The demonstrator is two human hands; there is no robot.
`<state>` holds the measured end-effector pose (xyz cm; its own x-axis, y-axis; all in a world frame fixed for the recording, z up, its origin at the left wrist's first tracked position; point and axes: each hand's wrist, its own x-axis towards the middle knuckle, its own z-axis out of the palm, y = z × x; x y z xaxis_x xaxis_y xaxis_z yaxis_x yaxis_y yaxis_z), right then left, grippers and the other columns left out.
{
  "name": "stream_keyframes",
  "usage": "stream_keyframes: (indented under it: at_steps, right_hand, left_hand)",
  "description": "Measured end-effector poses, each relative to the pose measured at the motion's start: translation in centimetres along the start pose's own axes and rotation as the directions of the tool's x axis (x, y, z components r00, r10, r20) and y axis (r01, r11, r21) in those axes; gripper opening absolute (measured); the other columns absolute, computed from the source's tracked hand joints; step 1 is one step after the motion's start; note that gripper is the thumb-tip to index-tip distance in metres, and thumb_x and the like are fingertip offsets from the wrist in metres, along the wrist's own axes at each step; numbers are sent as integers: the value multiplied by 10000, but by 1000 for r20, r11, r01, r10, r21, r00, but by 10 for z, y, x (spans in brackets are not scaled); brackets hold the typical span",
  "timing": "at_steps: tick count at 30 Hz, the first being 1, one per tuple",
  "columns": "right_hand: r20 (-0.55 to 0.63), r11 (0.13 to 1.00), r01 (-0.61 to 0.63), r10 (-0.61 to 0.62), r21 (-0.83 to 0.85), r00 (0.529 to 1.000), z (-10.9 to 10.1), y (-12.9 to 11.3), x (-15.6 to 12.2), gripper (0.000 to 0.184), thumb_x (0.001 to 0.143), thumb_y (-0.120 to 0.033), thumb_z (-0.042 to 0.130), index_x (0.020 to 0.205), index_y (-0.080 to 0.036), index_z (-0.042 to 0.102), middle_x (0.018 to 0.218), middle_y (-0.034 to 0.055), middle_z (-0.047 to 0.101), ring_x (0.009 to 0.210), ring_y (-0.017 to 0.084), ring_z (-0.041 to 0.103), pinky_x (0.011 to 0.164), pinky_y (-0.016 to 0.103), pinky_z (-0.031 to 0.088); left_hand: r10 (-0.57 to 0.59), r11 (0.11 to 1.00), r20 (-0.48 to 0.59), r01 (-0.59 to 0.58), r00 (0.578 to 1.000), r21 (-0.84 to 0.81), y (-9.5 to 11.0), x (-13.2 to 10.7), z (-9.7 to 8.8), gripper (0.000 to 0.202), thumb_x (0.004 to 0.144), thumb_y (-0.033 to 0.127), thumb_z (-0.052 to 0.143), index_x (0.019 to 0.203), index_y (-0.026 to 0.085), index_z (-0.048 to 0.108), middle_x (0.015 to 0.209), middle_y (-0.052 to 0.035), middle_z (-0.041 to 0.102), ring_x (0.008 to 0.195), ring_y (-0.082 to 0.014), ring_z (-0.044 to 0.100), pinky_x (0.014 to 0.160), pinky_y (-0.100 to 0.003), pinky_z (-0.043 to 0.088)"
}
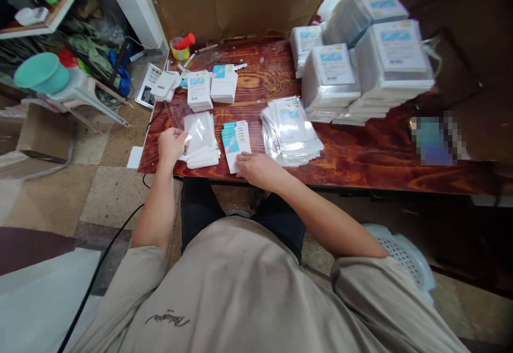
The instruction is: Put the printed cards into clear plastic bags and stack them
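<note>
Under the right hand [256, 169], the card's [236, 140] near edge is hidden.

tiled floor [120, 193] — wooden table [360, 155]

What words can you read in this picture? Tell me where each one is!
Script word on the beige shirt: seen upside down and too unclear to read for sure.
Blue-and-white cards under the right hand: print too small to read.
Clear bags at the left hand: no words visible.
Labels on the white packet stacks: too blurred to read.
Buttons on the white device: too small to read.
</note>
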<state>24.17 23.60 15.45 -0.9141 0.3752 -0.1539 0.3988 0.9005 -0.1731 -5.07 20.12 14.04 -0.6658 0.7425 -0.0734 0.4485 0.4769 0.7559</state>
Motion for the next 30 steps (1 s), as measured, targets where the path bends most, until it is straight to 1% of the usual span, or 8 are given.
stream_keyframes:
  at_steps: [5, 9, 11, 13, 15, 18, 21, 30]
  right_hand:
    - [14, 999, -28, 29, -45, 999, 0, -7, -7, 248, 988, -88, 453, 1067, -64, 687, 1078, 169, 719, 1011, 284, 694, 824, 353, 463]
    - [-228, 993, -106, 116, 54, 967, 10, -1, -22, 262, 997, -121, 457, 1045, -117, 714, 1041, 125, 754, 960, 241, 712, 773, 312, 470]
    - [-472, 965, -159, 241, 207, 848, 12, 3, -34, 279, 1016, -180, 465, 1086, -143, 732, 1051, 112, 769, 947, 217, 720, 772, 291, 488]
    - [-646, 870, -164, 459, 465, 610, 11, 2, -45, 283, 1031, -293, 501, 1067, -162, 749, 950, 86, 776, 848, 194, 722, 742, 279, 512]
    - [-576, 665, -55, 682, 745, 451, 8, -4, -52, 328, 1004, -437, 572, 911, -174, 744, 742, 41, 726, 649, 162, 676, 618, 260, 513]
    - [-249, 243, 93, 765, 966, 593, 7, -17, -52, 433, 901, -580, 671, 750, -174, 667, 576, 0, 628, 451, 133, 585, 406, 224, 424]
    - [-76, 23, 87, 728, 996, 681, 14, -20, -46, 469, 824, -622, 729, 802, -157, 669, 587, 9, 645, 436, 144, 616, 342, 199, 389]
    - [-87, 24, 127, 848, 992, 523, 29, -14, -39, 440, 829, -617, 726, 884, -181, 704, 675, 17, 687, 462, 162, 619, 411, 276, 538]
  left_hand:
    - [109, 977, 18, -110, 994, 182, 9, -11, -11, 280, 945, 351, 516, 807, 162, 670, 823, -147, 732, 802, -265, 711, 755, -361, 536]
    - [179, 948, -71, -153, 981, 281, 12, -9, -20, 306, 979, 346, 495, 787, 161, 647, 954, -216, 740, 1009, -332, 710, 923, -440, 514]
    - [115, 993, -106, -116, 988, -2, 14, -10, -18, 263, 972, 345, 526, 858, 151, 662, 968, -189, 747, 969, -290, 730, 881, -398, 549]
    - [19, 925, -72, -45, 997, -377, 17, -14, -10, 226, 959, 343, 562, 936, 144, 667, 952, -145, 755, 876, -231, 747, 804, -343, 583]
    - [-43, 778, 7, 38, 999, -627, 22, -22, 3, 204, 935, 340, 621, 957, 140, 658, 929, -116, 759, 814, -199, 753, 758, -315, 600]
    - [-78, 617, 104, 131, 991, -776, 32, -40, 22, 228, 886, 354, 721, 929, 143, 646, 916, -97, 763, 801, -188, 760, 742, -297, 612]
    - [-96, 544, 184, 207, 978, -813, 40, -57, 37, 266, 864, 379, 762, 929, 149, 646, 921, -96, 768, 823, -195, 767, 747, -296, 617]
    - [-46, 570, 231, 216, 972, -793, 45, -81, 64, 383, 771, 503, 826, 905, 177, 675, 892, -92, 752, 852, -230, 762, 698, -331, 620]
